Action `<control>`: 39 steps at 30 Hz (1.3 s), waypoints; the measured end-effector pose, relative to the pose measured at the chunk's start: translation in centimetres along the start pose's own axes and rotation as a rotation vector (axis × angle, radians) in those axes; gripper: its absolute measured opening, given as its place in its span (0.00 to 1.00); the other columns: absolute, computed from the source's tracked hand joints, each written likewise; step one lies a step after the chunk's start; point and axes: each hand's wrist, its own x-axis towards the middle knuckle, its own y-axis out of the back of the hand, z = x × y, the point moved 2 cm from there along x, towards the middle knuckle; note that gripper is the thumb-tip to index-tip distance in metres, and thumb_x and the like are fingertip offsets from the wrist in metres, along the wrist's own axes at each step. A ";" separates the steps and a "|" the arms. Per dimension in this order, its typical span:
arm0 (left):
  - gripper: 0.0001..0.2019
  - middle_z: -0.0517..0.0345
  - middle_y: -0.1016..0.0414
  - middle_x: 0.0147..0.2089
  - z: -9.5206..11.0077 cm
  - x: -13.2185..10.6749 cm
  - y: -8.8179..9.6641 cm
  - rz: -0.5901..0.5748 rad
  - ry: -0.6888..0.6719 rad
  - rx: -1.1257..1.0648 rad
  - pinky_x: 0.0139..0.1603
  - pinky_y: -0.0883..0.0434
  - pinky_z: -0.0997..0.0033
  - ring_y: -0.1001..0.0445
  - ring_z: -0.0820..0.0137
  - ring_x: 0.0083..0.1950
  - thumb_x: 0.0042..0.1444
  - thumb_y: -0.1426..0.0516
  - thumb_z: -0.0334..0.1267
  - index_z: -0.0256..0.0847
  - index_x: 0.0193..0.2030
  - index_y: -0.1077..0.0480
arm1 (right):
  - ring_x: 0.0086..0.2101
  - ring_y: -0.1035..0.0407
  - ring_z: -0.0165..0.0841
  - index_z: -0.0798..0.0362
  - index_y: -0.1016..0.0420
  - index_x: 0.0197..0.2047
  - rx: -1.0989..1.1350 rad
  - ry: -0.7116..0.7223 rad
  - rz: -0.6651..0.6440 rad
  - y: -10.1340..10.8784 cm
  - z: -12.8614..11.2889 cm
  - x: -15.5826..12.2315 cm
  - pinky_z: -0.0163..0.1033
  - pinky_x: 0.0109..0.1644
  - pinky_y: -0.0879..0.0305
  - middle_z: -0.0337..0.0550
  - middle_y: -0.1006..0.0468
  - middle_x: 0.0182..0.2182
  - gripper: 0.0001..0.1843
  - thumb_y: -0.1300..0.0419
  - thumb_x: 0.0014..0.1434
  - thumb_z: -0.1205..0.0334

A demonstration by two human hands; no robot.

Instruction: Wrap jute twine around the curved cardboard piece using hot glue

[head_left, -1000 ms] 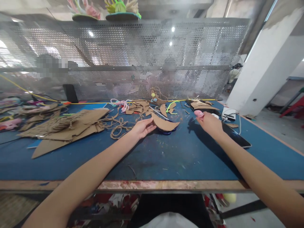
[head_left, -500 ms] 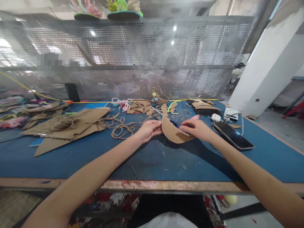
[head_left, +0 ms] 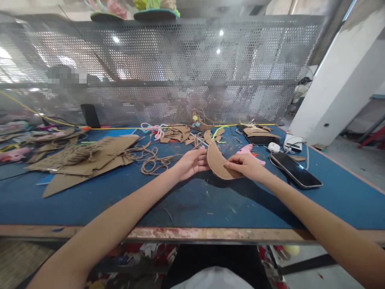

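A curved, crescent-shaped piece of cardboard (head_left: 221, 165) is held up over the blue tabletop. My right hand (head_left: 245, 165) pinches its inner edge between thumb and fingers. At the left edge of the crescent is my left hand (head_left: 194, 163), its thumb apart from its loosely bent fingers. Those fingertips touch or nearly touch the cardboard; whether any lie behind it I cannot tell. Just beyond my right hand lies a pink tool (head_left: 248, 150) that looks like a glue gun, partly covered by the hand.
Brown twine (head_left: 155, 160) and stacked cardboard sheets (head_left: 99, 156) lie to the left. Cardboard scraps (head_left: 177, 133) and a small decorated cardboard piece (head_left: 200, 125) are at the back. A phone (head_left: 296, 170) and white earbud case (head_left: 273, 147) lie right. A perforated metal screen (head_left: 168, 72) stands behind.
The crescent has turned to show more of its flat face. My right hand now grips its inner edge, and my left hand has loosened. The dark blue round part behind the crescent no longer shows.
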 end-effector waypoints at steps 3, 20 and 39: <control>0.07 0.50 0.19 0.33 -0.2 -0.5 -0.5 -0.043 0.011 0.082 0.34 0.23 0.72 0.21 0.70 0.33 0.58 0.41 0.35 0.33 0.39 0.25 | 0.22 0.41 0.27 0.56 0.25 0.30 0.036 -0.034 -0.037 -0.1 0.0 -0.1 0.34 0.25 0.48 0.38 0.31 0.21 0.23 0.44 0.55 0.42; 0.22 0.53 0.21 0.29 -1.4 -3.2 -2.6 -0.475 0.396 0.210 0.25 0.28 0.81 0.24 0.75 0.25 0.42 0.30 0.46 0.30 0.39 0.23 | 0.65 0.47 0.42 0.52 0.29 0.24 0.266 0.483 -0.193 2.1 -1.3 -1.2 0.53 0.68 0.55 0.48 0.27 0.57 0.12 0.35 0.55 0.56; 0.10 0.52 0.19 0.32 -1.8 -2.0 -2.4 -0.108 0.225 0.154 0.33 0.23 0.72 0.20 0.69 0.31 0.50 0.35 0.37 0.34 0.38 0.24 | 0.19 0.43 0.27 0.55 0.17 0.39 -0.093 0.136 0.468 2.2 -1.8 -1.7 0.36 0.26 0.44 0.37 0.30 0.17 0.17 0.42 0.56 0.52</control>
